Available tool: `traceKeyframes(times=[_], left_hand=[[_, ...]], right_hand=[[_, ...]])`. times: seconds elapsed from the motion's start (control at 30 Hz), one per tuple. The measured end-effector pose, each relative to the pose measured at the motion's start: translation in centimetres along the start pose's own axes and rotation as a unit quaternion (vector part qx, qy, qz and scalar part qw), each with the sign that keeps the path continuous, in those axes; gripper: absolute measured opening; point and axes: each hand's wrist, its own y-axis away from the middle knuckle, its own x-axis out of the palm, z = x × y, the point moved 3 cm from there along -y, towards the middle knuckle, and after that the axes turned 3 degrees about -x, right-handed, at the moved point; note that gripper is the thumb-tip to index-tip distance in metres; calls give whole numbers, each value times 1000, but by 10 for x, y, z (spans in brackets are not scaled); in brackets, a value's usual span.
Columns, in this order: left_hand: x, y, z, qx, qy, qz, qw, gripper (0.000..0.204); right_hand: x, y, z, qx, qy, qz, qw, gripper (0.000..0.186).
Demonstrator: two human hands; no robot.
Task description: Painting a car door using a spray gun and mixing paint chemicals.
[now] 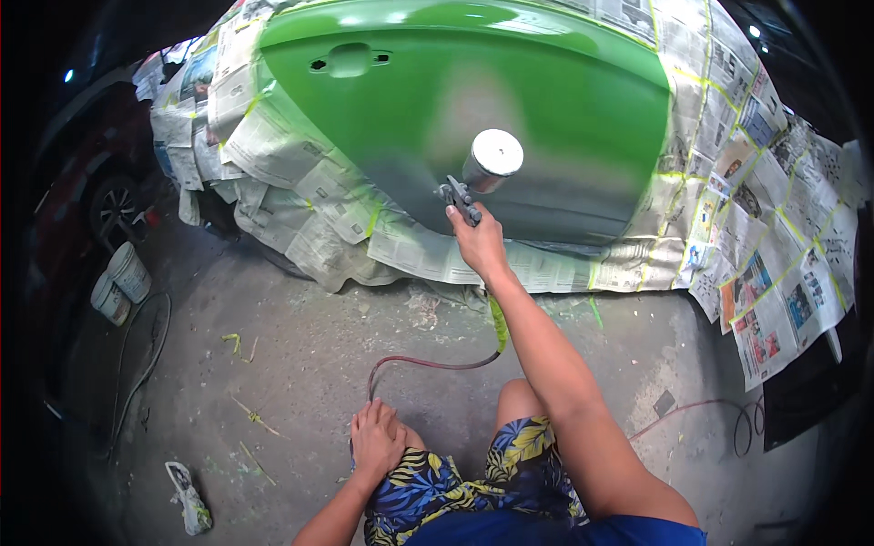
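Note:
My right hand (479, 240) grips a spray gun (462, 202) with a silver paint cup (494, 156) on top. It faces the lower part of a green car door (564, 100), where grey patches show and a pale patch lies above the cup. A faint mist hangs at the nozzle, left of the gun. From the gun's handle, a dark red air hose (428, 364) with a yellow-green wrapped end runs down to my left knee. My left hand (377, 439) lies over that knee, fingers extended; the hose passes out of sight beside its fingertips.
Newspaper masking (701, 182) with yellow-green tape surrounds the door. White buckets (129, 273) and a grey hose (146, 378) are at left, near a dark red car (91, 173). Tape scraps (255, 417) and a crumpled plastic bag (188, 499) lie on the concrete floor. Another red hose stretch (692, 401) lies right.

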Motion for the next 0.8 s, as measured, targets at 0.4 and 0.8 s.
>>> traceKeyframes(times=[0.4,0.8], left_hand=[[19,-26,-30,52,-44,46,997,48],[24,-33,-36,49,-55,52,996,50]], right_hand=[[-248,21,-119,106,35,-175,978,40],[-366,3,-177,90,110,-318,937,43]])
